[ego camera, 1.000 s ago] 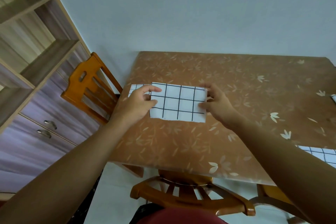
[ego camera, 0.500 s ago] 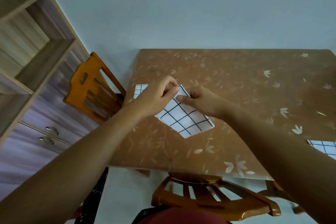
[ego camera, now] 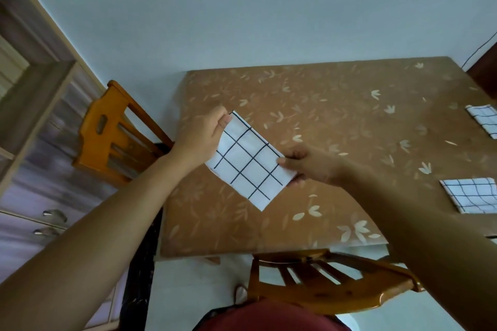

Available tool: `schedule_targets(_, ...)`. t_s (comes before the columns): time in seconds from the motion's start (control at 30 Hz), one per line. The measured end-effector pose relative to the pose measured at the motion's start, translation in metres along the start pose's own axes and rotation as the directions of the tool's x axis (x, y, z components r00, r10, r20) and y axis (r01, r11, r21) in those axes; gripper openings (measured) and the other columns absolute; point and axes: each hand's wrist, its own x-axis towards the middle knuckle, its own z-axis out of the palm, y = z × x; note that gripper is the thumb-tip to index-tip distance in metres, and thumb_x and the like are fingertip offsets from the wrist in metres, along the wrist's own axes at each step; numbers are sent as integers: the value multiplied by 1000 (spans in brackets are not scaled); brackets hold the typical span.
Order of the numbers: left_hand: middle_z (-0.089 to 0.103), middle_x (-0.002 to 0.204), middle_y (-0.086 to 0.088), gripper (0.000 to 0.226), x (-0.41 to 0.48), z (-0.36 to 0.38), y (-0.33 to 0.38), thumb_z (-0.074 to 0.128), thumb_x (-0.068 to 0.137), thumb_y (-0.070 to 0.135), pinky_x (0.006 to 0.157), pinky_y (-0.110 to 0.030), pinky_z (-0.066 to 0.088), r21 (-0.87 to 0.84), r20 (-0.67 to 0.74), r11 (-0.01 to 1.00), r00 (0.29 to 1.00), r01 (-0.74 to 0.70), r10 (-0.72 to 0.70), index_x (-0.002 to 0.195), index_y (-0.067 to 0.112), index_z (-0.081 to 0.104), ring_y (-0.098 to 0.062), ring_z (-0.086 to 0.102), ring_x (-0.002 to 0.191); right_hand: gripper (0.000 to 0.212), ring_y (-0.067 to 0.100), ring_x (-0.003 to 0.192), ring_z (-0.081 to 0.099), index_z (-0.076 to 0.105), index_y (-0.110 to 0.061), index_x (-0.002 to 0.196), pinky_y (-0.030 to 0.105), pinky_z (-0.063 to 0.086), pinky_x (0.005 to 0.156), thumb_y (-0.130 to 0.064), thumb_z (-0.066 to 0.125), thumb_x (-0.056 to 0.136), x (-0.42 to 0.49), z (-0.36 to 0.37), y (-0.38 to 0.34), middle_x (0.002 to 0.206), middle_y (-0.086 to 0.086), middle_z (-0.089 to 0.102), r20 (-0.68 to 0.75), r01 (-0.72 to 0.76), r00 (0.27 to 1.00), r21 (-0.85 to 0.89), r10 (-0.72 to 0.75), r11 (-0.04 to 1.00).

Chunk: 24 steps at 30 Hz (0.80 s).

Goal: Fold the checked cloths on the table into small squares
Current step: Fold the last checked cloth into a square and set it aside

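The left grip [ego camera: 200, 140] pinches the far end of a folded cloth [ego camera: 246, 166]. The right grip [ego camera: 312, 166] pinches its right edge, thumb above and fingers beneath, so the cloth hangs slantwise between them over the near left part of the tabletop [ego camera: 336, 105]. Two more checked cloths lie flat by the right edge, well apart from it, a far cloth [ego camera: 484, 121] and a near cloth [ego camera: 473, 195]; a left chair [ego camera: 107, 137] and a near chair [ego camera: 322, 279] stand at the tabletop's sides.
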Motion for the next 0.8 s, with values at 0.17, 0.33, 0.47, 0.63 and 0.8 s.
schedule_targets(0.17, 54, 73, -7, 40, 4, 8, -4, 24, 103, 59, 62, -42, 45, -178, -74, 968, 979, 174, -190, 82, 30, 42, -23, 49, 63, 14, 30, 91, 71, 61, -4, 105, 39, 61, 73, -18, 57, 103, -1, 7, -3, 93, 12, 74, -276, 87, 956, 593, 100, 801)
schedule_targets(0.33, 55, 84, -4, 34, 14, 19, 10, 33, 108, 42, 75, -37, 44, -427, -57, 819, 893, 382, -446, 94, 16, 51, -14, 53, 76, 38, 30, 94, 71, 51, -16, 128, 43, 61, 71, -8, 66, 94, 0, 19, -32, 121, 13, 67, -521, 304, 841, 678, 146, 669)
schedule_targets(0.47, 45, 77, 7, 21, 8, 37, 18, 36, 110, 31, 60, -31, 30, -396, 62, 776, 858, 490, -510, 105, 17, 51, -4, 39, 64, 68, 26, 90, 67, 33, -41, 137, 43, 61, 64, -2, 58, 88, -8, 28, -19, 110, 7, 62, -700, 222, 709, 338, 87, 915)
schedule_targets(0.63, 52, 75, 2, 16, -11, 83, 2, 49, 106, 18, 50, -25, 32, -476, 362, 727, 863, 495, -352, 106, 32, 58, -17, 36, 55, 28, 24, 79, 56, 65, -23, 99, 38, 50, 62, -3, 48, 92, -11, 26, 11, 94, 0, 60, -702, 43, 695, 258, 157, 965)
schedule_targets(0.8, 63, 124, 2, 34, -19, 111, 4, 69, 94, 5, 64, -12, 45, -416, 446, 772, 848, 481, -287, 122, 24, 68, -5, 60, 87, 39, 25, 100, 58, 67, -22, 119, 37, 54, 80, 1, 57, 88, -10, 5, 50, 119, 5, 55, -563, -138, 804, 135, 190, 981)
